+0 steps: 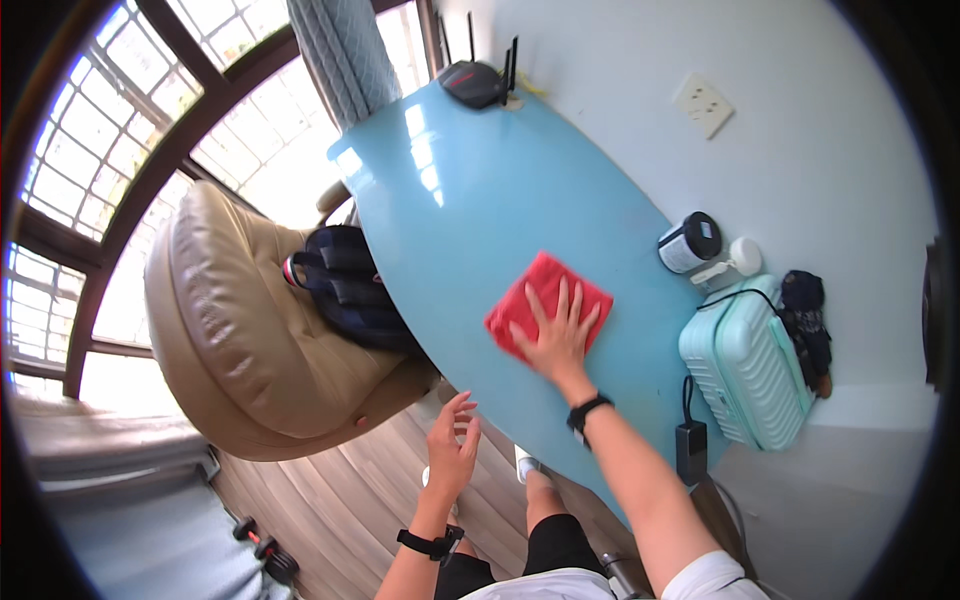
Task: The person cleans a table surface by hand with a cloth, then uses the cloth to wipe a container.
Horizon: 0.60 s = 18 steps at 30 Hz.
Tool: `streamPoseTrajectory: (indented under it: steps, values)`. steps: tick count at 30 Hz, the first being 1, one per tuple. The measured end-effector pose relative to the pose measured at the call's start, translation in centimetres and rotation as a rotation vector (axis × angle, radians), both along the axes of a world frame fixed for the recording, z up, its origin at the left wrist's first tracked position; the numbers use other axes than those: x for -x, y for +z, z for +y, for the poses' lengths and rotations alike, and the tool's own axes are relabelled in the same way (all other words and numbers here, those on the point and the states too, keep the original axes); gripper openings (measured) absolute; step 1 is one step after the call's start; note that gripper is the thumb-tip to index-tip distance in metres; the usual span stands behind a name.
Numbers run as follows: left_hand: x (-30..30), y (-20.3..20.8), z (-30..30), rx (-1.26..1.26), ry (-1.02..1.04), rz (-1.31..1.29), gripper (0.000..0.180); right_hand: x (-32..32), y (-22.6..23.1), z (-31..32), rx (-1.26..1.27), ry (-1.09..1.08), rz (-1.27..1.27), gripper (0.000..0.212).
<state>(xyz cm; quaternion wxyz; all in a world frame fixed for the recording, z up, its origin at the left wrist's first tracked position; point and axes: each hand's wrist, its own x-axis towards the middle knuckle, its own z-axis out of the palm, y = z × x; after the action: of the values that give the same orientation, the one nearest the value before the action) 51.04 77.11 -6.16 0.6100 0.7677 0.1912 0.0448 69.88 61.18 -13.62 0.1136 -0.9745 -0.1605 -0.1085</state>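
Head view: right hand (556, 338) lies flat, fingers spread wide, pressing on red cloth (547, 303) mid-way along the light blue surface (470, 200). Left hand (452, 452) open, empty, hanging off the surface edge above wooden floor (345, 505).

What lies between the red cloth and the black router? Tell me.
In the head view, only bare blue tabletop lies between the red cloth under the right hand and the black router.
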Motion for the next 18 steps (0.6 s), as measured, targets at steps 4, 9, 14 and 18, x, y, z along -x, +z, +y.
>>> streamPoseTrajectory:
  steps: [4,9,14,18]
  values:
    - [3.7,0.9,3.6,-0.045,-0.118,0.007,0.047,11.9,1.0,-0.7,0.001,-0.098,0.107,0.081]
    - [8.0,4.0,8.2,-0.135,-0.279,0.03,0.048,17.0,0.6,-1.5,0.029,-0.208,0.089,0.083]
    - [13.0,3.5,12.3,-0.217,-0.285,0.115,0.042,16.6,0.7,0.2,0.094,-0.235,0.207,0.083]
    - [13.2,2.0,11.6,-0.211,-0.279,0.194,0.04,13.7,0.0,4.0,0.073,-0.046,0.21,0.084]
